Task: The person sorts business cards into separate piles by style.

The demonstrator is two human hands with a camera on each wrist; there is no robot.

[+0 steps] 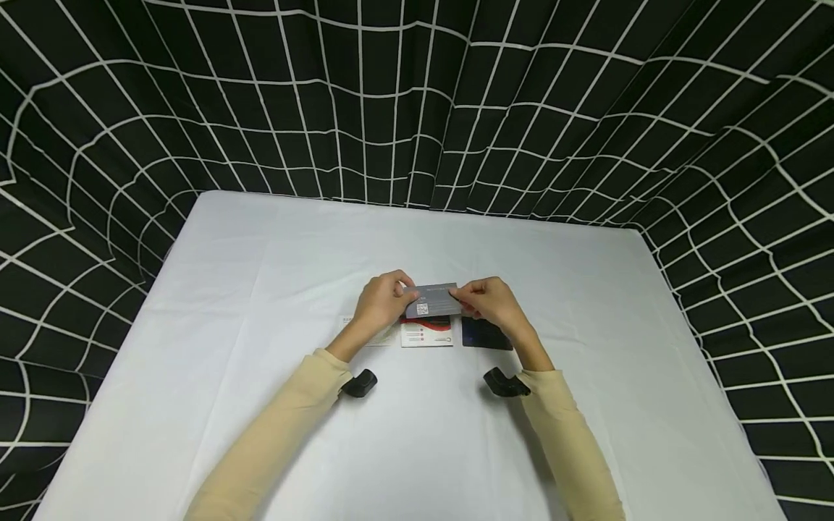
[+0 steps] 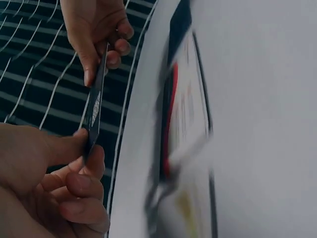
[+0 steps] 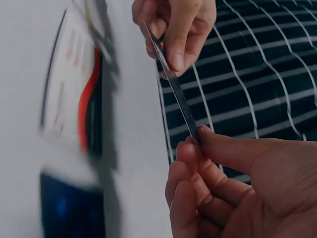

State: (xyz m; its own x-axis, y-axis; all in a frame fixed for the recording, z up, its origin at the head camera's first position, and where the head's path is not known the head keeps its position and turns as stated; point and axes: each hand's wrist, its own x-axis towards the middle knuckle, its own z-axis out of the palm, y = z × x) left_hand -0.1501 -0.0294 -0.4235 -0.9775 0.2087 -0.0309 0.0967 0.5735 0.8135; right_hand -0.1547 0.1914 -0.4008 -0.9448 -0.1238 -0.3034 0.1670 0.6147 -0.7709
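A thin grey card (image 1: 433,300) with a white QR code is held up between my two hands. My left hand (image 1: 383,298) pinches its left end between thumb and fingers. At the opposite end, my right hand (image 1: 489,298) pinches the right edge the same way. Both wrist views show the grey card (image 2: 97,101) nearly edge-on, raised off the table. Below it lies a white card with a red stripe and black top (image 1: 426,333), partly covered by the grey card in the head view. A dark blue card (image 1: 485,334) lies under my right hand.
A pale card (image 1: 378,336) lies on the left, partly hidden by my left hand. White cloth covers the table (image 1: 417,434). Behind it hangs a black curtain with a white grid (image 1: 391,108). Black wrist devices (image 1: 360,383) sit below both forearms.
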